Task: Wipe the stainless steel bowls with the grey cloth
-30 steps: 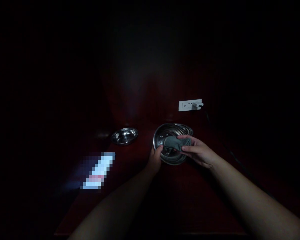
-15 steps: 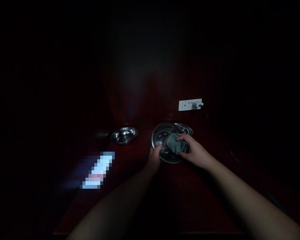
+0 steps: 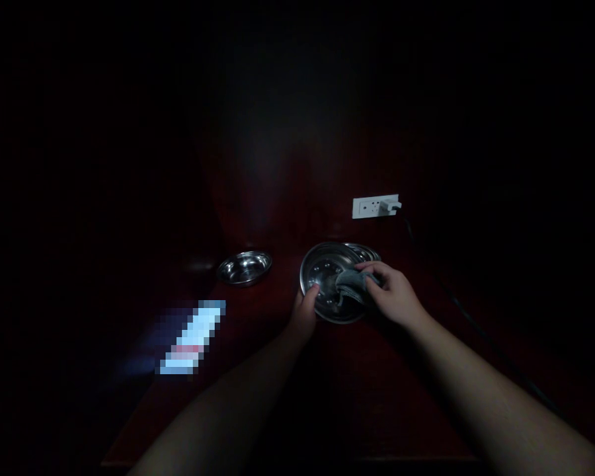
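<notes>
In dim light, my left hand (image 3: 305,311) grips the near left rim of a shiny steel bowl (image 3: 322,274), tilting it toward me. My right hand (image 3: 394,294) is closed on a grey cloth (image 3: 352,284) and presses it against the inside of the bowl at its right side. Behind that bowl, the rim of a second steel bowl (image 3: 369,251) shows.
Another steel bowl (image 3: 244,267) sits to the left on the dark red wooden table (image 3: 357,396). A bright pixelated rectangle (image 3: 193,337) lies further left. A white power strip (image 3: 374,206) with a plug and dark cable lies at the back right.
My right hand has drawn the cloth from the bowl's middle toward its right side and bunched it up. The bowl in my left hand has tipped slightly more upright.
</notes>
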Demonstrator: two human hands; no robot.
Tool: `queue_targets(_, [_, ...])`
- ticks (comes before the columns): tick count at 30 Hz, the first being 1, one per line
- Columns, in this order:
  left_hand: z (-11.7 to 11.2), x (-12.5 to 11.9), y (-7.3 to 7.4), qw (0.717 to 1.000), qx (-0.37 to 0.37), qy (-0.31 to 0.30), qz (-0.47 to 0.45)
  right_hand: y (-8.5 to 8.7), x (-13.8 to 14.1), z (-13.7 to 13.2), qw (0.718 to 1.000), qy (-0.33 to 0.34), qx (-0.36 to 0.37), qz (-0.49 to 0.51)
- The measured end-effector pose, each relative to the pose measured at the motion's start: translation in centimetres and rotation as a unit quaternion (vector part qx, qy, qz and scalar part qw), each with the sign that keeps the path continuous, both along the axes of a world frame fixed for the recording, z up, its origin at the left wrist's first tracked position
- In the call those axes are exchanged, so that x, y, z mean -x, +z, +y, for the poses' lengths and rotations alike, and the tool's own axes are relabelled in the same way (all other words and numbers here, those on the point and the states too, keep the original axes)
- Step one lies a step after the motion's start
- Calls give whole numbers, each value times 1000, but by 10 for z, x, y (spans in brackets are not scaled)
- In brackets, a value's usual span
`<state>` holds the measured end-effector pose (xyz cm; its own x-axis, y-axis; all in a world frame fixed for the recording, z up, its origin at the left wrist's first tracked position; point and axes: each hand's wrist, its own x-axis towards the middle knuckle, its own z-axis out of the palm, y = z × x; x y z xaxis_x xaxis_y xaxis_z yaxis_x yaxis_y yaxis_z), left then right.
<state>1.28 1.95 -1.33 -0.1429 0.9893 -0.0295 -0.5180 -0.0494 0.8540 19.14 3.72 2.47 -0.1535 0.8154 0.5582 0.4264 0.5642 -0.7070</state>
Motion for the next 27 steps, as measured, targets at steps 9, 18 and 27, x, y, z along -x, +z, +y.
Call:
queue_targets(9, [-2, 3, -6, 998, -23, -11, 60, 5, 12, -7, 909, 43, 288, 300])
queue_targets(18, [-7, 2, -5, 987, -89, -37, 130, 0, 14, -5, 905, 142, 327, 231])
queue_targets(27, [-5, 2, -3, 996, -32, -25, 79, 10, -1, -5, 943, -30, 193, 269])
